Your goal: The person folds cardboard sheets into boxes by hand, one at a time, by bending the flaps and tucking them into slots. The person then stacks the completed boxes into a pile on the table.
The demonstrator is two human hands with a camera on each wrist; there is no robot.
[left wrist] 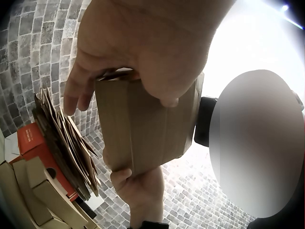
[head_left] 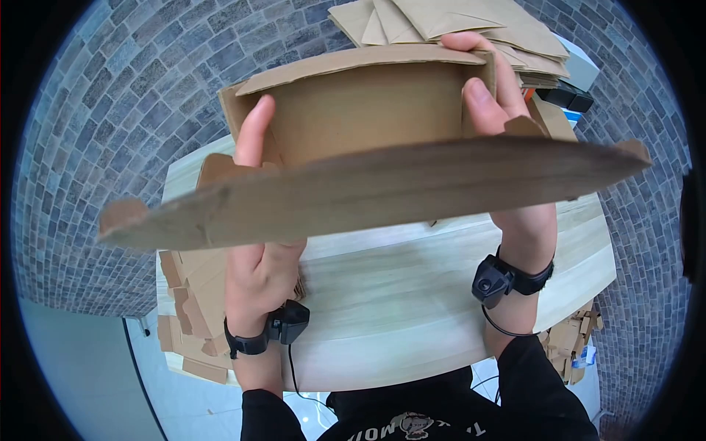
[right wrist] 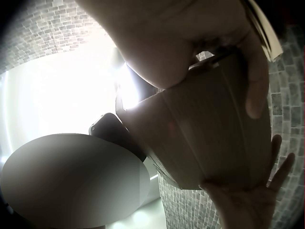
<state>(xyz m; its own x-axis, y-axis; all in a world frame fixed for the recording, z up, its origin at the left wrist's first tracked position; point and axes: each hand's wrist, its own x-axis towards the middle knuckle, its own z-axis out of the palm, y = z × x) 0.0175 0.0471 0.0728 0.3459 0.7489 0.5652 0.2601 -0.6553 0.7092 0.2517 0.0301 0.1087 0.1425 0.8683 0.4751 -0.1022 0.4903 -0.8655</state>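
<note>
Held up over the table is a brown cardboard box (head_left: 368, 110), its open inside facing the head camera. A long lid flap (head_left: 382, 187) with small side tabs stretches across the front and covers part of both hands. My left hand (head_left: 268, 268) grips the box's left end, thumb inside the wall. At the right end, my right hand (head_left: 496, 106) holds the side wall between the thumb inside and the fingers outside. The left wrist view shows the plain underside of the box (left wrist: 147, 126), with both hands on opposite ends.
A pale wood-grain table (head_left: 390, 309) lies beneath. Flattened cardboard sheets (head_left: 441, 22) are stacked at the back right, near a dark box (head_left: 566, 95). More cut cardboard (head_left: 202, 294) lies on the left side. Cardboard pieces (head_left: 566, 342) sit low at the right, beside the table.
</note>
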